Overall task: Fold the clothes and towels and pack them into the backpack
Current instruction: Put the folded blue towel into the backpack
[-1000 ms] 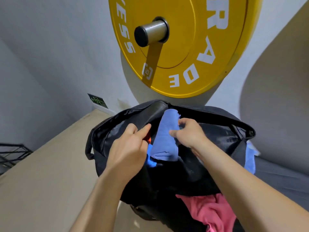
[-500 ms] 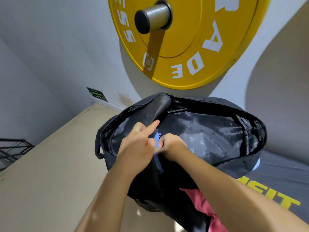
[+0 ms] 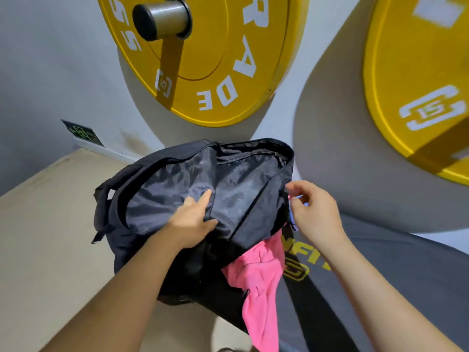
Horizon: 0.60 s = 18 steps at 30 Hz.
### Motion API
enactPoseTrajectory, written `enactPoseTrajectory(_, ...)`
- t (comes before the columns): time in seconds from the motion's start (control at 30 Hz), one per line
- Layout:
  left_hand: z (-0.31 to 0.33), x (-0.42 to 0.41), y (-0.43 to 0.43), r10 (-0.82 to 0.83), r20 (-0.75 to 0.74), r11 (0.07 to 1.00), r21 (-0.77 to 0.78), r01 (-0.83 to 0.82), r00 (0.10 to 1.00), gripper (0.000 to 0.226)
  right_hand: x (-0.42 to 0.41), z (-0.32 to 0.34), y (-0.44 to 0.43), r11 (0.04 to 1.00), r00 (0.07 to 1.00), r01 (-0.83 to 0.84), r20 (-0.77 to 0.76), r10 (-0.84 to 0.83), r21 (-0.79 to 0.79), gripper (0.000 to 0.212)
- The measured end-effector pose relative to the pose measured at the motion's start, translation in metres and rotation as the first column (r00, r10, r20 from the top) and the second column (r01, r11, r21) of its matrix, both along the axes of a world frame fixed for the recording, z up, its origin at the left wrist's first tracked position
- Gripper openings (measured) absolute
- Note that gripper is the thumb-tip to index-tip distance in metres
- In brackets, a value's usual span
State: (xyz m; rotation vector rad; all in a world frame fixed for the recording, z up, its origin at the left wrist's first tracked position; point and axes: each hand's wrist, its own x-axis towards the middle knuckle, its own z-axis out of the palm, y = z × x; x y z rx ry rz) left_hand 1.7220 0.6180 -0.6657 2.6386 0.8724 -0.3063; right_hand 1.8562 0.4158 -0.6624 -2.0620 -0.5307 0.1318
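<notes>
While L hand (image 3: 193, 222) pinches backpack (image 3: 162, 199) fabric btwn thumb and index at frame centre, R hand (image 3: 314, 212) sits curled at backpack's right edge; can't tell if it holds anything. Lower centre: pink garment (image 3: 258, 280) hangs out of backpack. Upper centre: yellow plate (image 3: 228, 59).

Backpack (image 3: 177, 189): slightly glossy, seemingly nylon cloth

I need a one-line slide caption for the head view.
Left hand grips the black backpack; right hand at its edge; pink cloth hangs out.
</notes>
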Motion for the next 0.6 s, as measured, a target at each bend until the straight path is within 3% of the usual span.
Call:
enactPoseTrajectory(0.1, 0.028, 0.008, -0.019, -0.059, 0.162, 0.985, 0.170, 0.031, 0.985, 0.054, 0.005, -0.026, -0.031, 0.994, 0.964, 0.098, -0.252, -0.081, 0.057, 0.029)
enactPoseTrajectory(0.17, 0.047, 0.013, -0.044, -0.143, 0.332, 0.981, 0.175, 0.088, 0.933, 0.042, -0.002, -0.041, -0.041, 0.995, 0.907, 0.062, -0.421, -0.026, 0.072, 0.030)
enactPoseTrajectory(0.23, 0.051, 0.014, -0.077, -0.313, 0.329, 0.950, 0.119, 0.289, 0.891, 0.038, -0.014, -0.056, -0.044, 0.997, 0.854, -0.040, -0.516, 0.064, 0.058, 0.035)
enactPoseTrajectory(0.33, 0.019, 0.012, -0.121, -0.586, 0.173, 0.808, 0.049, 0.587, 0.792, 0.037, -0.032, -0.076, -0.042, 0.978, 0.826, -0.208, -0.538, 0.168, -0.015, 0.039)
enactPoseTrajectory(0.43, -0.015, 0.013, -0.129, -0.700, -0.197, 0.653, 0.215, 0.727, 0.687, 0.033, -0.046, -0.102, -0.033, 0.962, 0.840, -0.264, -0.507, 0.195, -0.068, 0.047)
enactPoseTrajectory(0.53, -0.029, 0.010, -0.126, -0.614, -0.391, 0.653, 0.238, 0.719, 0.686, 0.036, -0.054, -0.120, -0.024, 0.970, 0.858, -0.225, -0.489, 0.154, -0.090, 0.016)
enactPoseTrajectory(0.6, -0.037, 0.005, -0.128, -0.534, -0.406, 0.735, 0.209, 0.645, 0.741, 0.045, -0.054, -0.117, -0.022, 0.990, 0.789, -0.120, -0.599, 0.138, 0.070, 0.011)
